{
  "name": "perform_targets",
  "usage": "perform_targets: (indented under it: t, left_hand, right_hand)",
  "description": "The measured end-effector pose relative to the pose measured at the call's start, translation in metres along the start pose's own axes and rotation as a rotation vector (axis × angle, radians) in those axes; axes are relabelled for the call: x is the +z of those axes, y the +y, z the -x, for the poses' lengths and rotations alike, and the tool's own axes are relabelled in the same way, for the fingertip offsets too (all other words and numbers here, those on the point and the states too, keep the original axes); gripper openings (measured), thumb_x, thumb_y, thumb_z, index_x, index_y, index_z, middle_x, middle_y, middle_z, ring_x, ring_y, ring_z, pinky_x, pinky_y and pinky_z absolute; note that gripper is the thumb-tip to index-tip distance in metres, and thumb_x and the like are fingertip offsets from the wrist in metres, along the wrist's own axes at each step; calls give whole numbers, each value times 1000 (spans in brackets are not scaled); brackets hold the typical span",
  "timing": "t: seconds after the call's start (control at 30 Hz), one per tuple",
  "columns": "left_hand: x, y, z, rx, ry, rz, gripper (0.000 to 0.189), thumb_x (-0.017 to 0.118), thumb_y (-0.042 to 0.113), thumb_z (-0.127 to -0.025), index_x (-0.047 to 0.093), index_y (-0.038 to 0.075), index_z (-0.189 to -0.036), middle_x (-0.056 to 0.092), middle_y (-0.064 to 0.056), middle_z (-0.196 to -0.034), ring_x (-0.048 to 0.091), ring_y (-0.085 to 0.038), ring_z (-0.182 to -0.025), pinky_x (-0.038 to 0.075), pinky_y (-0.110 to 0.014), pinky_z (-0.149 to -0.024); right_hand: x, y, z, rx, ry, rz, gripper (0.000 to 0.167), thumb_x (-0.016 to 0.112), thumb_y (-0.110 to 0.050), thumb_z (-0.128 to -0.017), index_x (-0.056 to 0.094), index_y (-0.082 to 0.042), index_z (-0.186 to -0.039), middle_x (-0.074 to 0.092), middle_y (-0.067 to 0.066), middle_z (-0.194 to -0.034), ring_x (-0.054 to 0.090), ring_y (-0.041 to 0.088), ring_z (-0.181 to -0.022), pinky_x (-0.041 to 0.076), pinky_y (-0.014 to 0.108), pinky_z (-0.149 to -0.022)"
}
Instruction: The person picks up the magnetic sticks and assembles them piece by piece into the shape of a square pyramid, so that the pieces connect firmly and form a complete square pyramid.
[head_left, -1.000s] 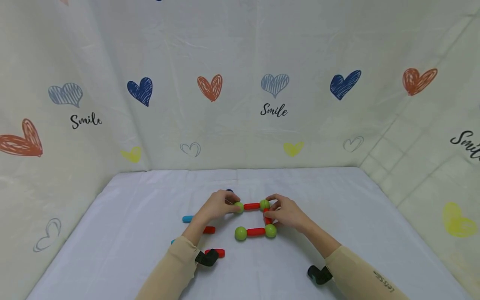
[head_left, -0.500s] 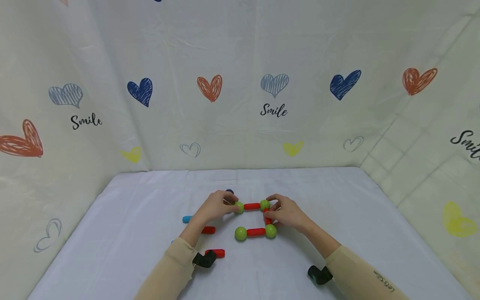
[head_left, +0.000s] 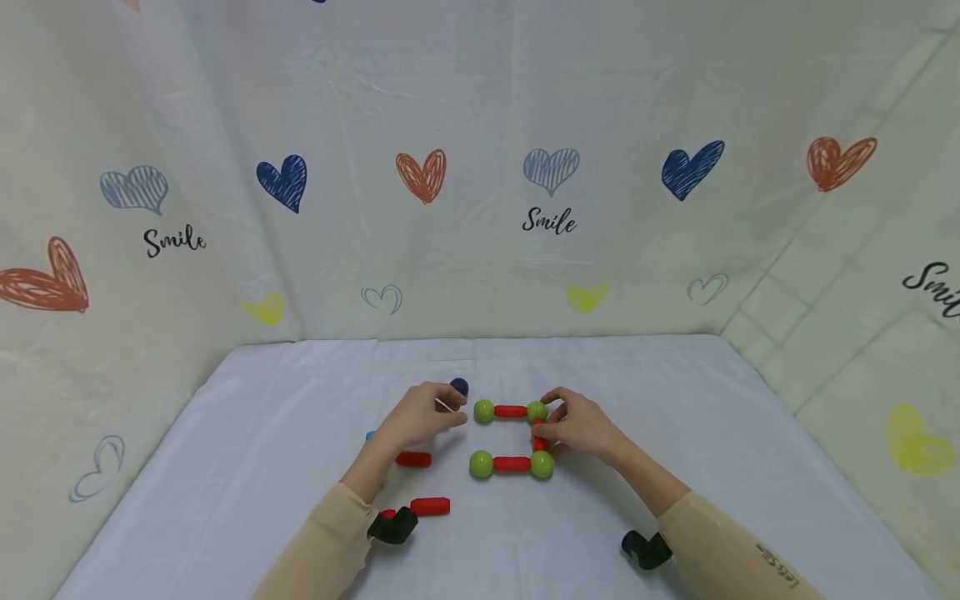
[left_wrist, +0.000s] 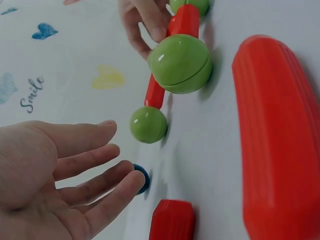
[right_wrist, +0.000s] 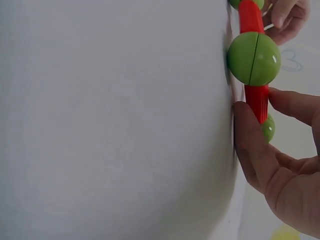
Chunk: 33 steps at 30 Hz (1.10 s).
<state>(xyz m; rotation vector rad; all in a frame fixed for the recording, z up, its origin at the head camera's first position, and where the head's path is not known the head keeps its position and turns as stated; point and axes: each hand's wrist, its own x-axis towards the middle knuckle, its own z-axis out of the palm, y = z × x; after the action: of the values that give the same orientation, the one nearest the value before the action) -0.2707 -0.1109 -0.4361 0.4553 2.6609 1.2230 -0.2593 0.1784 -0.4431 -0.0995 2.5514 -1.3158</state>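
I've the right hand (head_left: 581, 427) pinching the side stick (right_wrist: 256, 100) of a three-sided frame (head_left: 512, 464), mid-table (head_left: 630, 375). Probably light, stiff, slick plastic; I'd grip sticks, not round balls (head_left: 482, 465). Left hand (head_left: 422, 414) has released the far ball (head_left: 483, 411), fingers spread; far side nudged rightward.

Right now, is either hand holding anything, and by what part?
The right hand pinches a red stick partway along, between the green balls at its ends. The left hand holds nothing.
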Motion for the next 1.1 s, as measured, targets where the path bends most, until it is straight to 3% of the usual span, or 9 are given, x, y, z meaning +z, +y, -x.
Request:
perform_targets:
  t: [0.1, 0.27, 0.37, 0.73, 1.1]
  left_hand:
    - [-3, -1, 5, 12, 3, -36, 26, 77, 21, -94, 73, 9, -118, 67, 1, -104, 63, -20, -97, 56, -35, -83]
    - [-9, -3, 16, 1, -2, -86, 24, 77, 18, -94, 73, 10, -116, 67, 2, -100, 62, -18, -94, 56, -35, -82]
    - [-13, -4, 23, -18, -16, -107, 24, 78, 16, -92, 74, 9, -114, 67, 2, -98, 61, -18, -91, 56, -34, -79]
    - [-18, -5, 39, -20, -97, -202, 22, 83, 7, -85, 74, 8, -106, 66, -2, -98, 58, -20, -89, 56, -33, -74]
    - [-23, -9, 45, 19, -173, -296, 19, 86, 5, -81, 74, 10, -96, 61, 2, -86, 56, -19, -81, 54, -35, -73]
  right_hand:
    - [-3, -1, -2, -2, 12, 45, 48, 79, -20, -91, 56, -2, -129, 61, 12, -103, 66, 22, -79, 60, 34, -72]
    - [-5, -6, -9, -72, 40, 130, 42, 75, -22, -94, 62, -2, -128, 63, 11, -117, 62, 26, -100, 58, 37, -81]
    - [-5, -10, -13, -124, 44, 157, 35, 71, -20, -95, 67, -2, -125, 66, 9, -117, 60, 27, -109, 55, 42, -88]
    - [-4, -11, -22, -165, 10, 191, 23, 68, -12, -96, 72, -1, -117, 70, 3, -103, 62, 20, -95, 56, 39, -88]
    - [-9, -7, -14, -164, 16, 216, 21, 70, -12, -95, 73, -2, -113, 70, 3, -99, 61, 20, -90, 56, 35, -80]
